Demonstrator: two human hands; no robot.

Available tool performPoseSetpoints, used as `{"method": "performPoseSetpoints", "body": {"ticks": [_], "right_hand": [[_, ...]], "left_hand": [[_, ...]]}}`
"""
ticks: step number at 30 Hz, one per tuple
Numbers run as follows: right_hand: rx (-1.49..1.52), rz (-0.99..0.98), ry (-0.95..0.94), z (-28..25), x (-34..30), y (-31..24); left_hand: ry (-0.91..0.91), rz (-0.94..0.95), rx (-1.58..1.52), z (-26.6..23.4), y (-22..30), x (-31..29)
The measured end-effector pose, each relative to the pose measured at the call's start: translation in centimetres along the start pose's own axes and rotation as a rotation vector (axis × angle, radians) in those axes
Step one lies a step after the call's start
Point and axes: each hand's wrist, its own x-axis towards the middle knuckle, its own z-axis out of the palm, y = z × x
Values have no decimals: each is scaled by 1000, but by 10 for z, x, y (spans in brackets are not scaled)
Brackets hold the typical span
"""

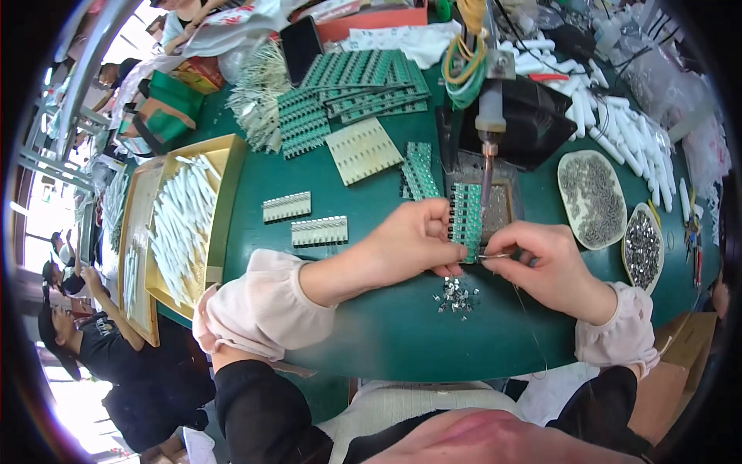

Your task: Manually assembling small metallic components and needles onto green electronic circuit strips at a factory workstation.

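My left hand is closed on a narrow green circuit board panel, holding it tilted up with rows of small dark parts along it. My right hand pinches thin metal tweezers, whose tip reaches the panel's lower right edge near my left thumb. A thin wire hangs below the right hand. Just above the panel, a soldering iron points downward from its mount. Small shiny metal pieces lie loose on the table below both hands.
Two finished-looking strips lie left of my hands; stacked green panels are behind. A yellow box of white tubes stands left. Two trays of metal parts and more white tubes are right. Other people sit at far left.
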Motion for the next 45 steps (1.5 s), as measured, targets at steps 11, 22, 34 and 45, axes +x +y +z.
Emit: {"method": "performPoseSetpoints", "body": {"ticks": [11, 22, 34, 45], "right_hand": [[168, 271, -46, 6, 6, 0], [168, 307, 3, 12, -6, 8], [151, 254, 112, 8, 7, 12], [-65, -159, 121, 13, 9, 25]], "left_hand": [[43, 88, -9, -10, -9, 6], [-24, 94, -12, -3, -20, 7], [-23, -12, -114, -12, 5, 1], [-51, -52, -183, -15, 8, 0]]}}
